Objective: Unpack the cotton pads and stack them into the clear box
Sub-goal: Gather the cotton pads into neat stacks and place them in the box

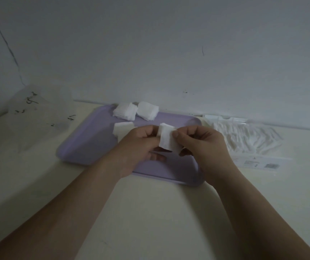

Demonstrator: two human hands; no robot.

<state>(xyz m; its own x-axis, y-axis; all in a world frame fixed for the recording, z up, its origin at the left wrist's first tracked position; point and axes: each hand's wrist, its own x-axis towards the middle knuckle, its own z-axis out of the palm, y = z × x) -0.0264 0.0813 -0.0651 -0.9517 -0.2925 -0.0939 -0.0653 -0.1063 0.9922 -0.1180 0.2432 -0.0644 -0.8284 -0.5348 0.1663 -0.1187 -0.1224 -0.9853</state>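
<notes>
A small stack of white square cotton pads (167, 138) is being held above the lilac rectangular plastic tray (86, 145), pinched between the curled fingers of the left hand (141, 145) and the right hand (204, 145). Three further pad stacks are being carried by the tray: one far stack (125, 111), its neighbour (148, 110) and a third stack (121, 127) just beyond the left hand. A clear plastic pad package (247, 139) is lying on the pale desk (150, 212) beside the tray's right edge.
</notes>
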